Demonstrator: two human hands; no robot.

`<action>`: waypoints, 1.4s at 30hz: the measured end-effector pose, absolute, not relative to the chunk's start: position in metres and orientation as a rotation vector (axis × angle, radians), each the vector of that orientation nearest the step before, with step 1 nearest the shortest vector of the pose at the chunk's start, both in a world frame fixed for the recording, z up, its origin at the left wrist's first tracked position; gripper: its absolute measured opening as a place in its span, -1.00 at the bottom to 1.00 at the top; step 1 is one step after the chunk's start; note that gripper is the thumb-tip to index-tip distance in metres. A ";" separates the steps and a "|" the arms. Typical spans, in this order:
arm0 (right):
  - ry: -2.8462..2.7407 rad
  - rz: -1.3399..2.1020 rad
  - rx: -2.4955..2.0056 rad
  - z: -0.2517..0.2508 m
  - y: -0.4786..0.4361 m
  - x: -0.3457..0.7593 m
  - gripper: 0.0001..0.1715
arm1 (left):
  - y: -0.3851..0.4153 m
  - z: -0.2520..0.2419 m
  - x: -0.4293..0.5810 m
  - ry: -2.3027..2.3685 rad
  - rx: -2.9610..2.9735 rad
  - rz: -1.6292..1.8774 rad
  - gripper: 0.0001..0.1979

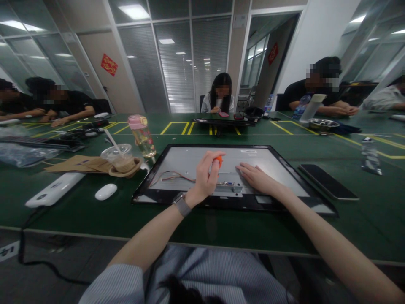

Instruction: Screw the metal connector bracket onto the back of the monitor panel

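Observation:
A flat monitor panel [177, 160] lies face down on the green table, its grey metal back up, with thin wires [171, 175] running across its left part. My left hand [205, 175] is closed round an orange-handled screwdriver [218, 161], held upright over the connector plate [229, 187] near the panel's front edge. My right hand [257, 177] lies flat, fingers stretched, on the metal back just right of the plate. A watch [182, 204] is on my left wrist.
Left of the panel stand a pink-capped bottle [142, 136], a plastic cup with straw [120, 156], a white mouse [106, 191] and a white bar [53, 190]. A black phone [327, 181] lies to the right. Several people sit around the table; another panel [221, 122] lies farther back.

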State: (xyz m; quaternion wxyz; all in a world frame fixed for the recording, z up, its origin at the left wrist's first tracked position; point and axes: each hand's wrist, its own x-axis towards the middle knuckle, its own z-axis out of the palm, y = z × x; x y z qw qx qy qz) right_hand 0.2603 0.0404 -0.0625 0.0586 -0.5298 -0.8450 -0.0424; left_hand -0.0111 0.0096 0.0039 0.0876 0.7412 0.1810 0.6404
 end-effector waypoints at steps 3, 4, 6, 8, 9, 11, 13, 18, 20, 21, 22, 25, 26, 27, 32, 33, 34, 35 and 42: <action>-2.553 -0.118 -1.615 -0.065 0.041 0.261 -0.38 | 0.010 0.004 -0.011 0.511 2.205 1.916 -0.68; -2.553 -0.112 -1.615 -0.066 0.042 0.261 -0.38 | 0.010 0.004 -0.011 0.502 2.206 1.916 -0.69; -2.553 -0.099 -1.613 -0.067 0.043 0.262 -0.38 | 0.010 0.004 -0.011 0.500 2.200 1.920 -0.69; -2.553 -0.094 -1.614 -0.067 0.043 0.262 -0.37 | 0.010 0.005 -0.011 0.501 2.194 1.921 -0.70; -2.556 -0.094 -1.613 -0.067 0.043 0.262 -0.37 | 0.009 0.005 -0.011 0.501 2.193 1.919 -0.70; -2.563 -0.092 -1.612 -0.065 0.043 0.262 -0.36 | 0.009 0.005 -0.011 0.495 2.197 1.914 -0.70; -2.563 -0.090 -1.624 -0.063 0.041 0.261 -0.36 | 0.009 0.005 -0.012 0.486 2.200 1.916 -0.70; -2.569 -0.092 -1.658 -0.059 0.038 0.257 -0.36 | 0.009 0.005 -0.011 0.493 2.201 1.929 -0.70; -2.566 -0.094 -1.662 -0.059 0.038 0.257 -0.36 | 0.010 0.004 -0.011 0.510 2.207 1.931 -0.69; -2.558 -0.092 -1.667 -0.060 0.038 0.257 -0.36 | 0.010 0.004 -0.011 0.513 2.210 1.934 -0.69; -2.550 -0.086 -1.670 -0.060 0.039 0.258 -0.36 | 0.010 0.004 -0.011 0.516 2.211 1.938 -0.69; -2.554 -0.079 -1.647 -0.063 0.041 0.259 -0.37 | 0.010 0.004 -0.011 0.539 2.211 1.928 -0.68; -2.559 -0.084 -1.636 -0.063 0.041 0.260 -0.37 | 0.010 0.004 -0.011 0.546 2.210 1.920 -0.68; -2.561 -0.091 -1.631 -0.064 0.042 0.260 -0.37 | 0.010 0.004 -0.011 0.546 2.210 1.913 -0.68; -2.570 -0.113 -1.643 -0.065 0.043 0.261 -0.36 | 0.009 0.006 -0.011 0.505 2.216 1.921 -0.69; -2.576 -0.123 -1.635 -0.066 0.043 0.261 -0.36 | 0.009 0.006 -0.011 0.506 2.214 1.923 -0.69; -2.579 -0.136 -1.625 -0.066 0.043 0.262 -0.36 | 0.009 0.006 -0.011 0.505 2.213 1.923 -0.69; -2.582 -0.149 -1.613 -0.067 0.044 0.262 -0.37 | 0.009 0.006 -0.011 0.504 2.213 1.922 -0.69; -2.567 -0.144 -1.604 -0.068 0.044 0.263 -0.37 | 0.010 0.004 -0.012 0.515 2.199 1.913 -0.69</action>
